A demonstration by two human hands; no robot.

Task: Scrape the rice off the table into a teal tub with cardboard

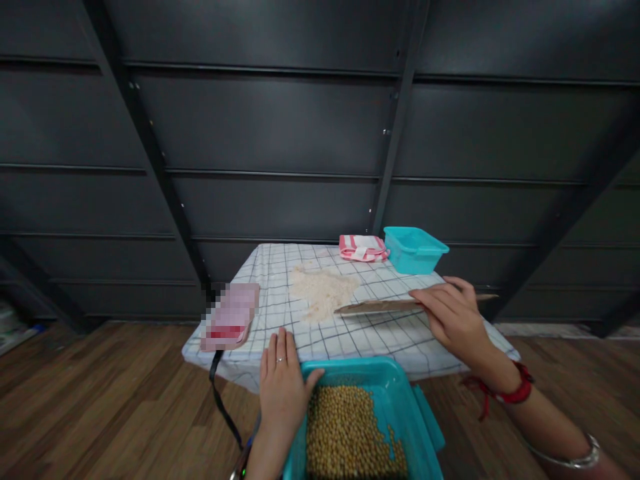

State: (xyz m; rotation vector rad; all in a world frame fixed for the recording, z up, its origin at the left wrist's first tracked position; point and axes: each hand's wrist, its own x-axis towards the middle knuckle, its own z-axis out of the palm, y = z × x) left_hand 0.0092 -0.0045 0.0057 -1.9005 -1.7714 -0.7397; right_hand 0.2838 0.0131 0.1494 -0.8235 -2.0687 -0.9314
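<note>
Head camera: 1 view, from the person's head, facing forward and down.
Worktop [275, 287]: near, below centre.
Dark wall [280, 120]: beyond.

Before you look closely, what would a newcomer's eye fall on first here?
The bright turquoise tub of yellowish beans would likely come first, at bottom centre with the left hand at its left rim. Then the pale powder spread on the checked cloth, near the thin brown sheet held in the right hand.
</note>
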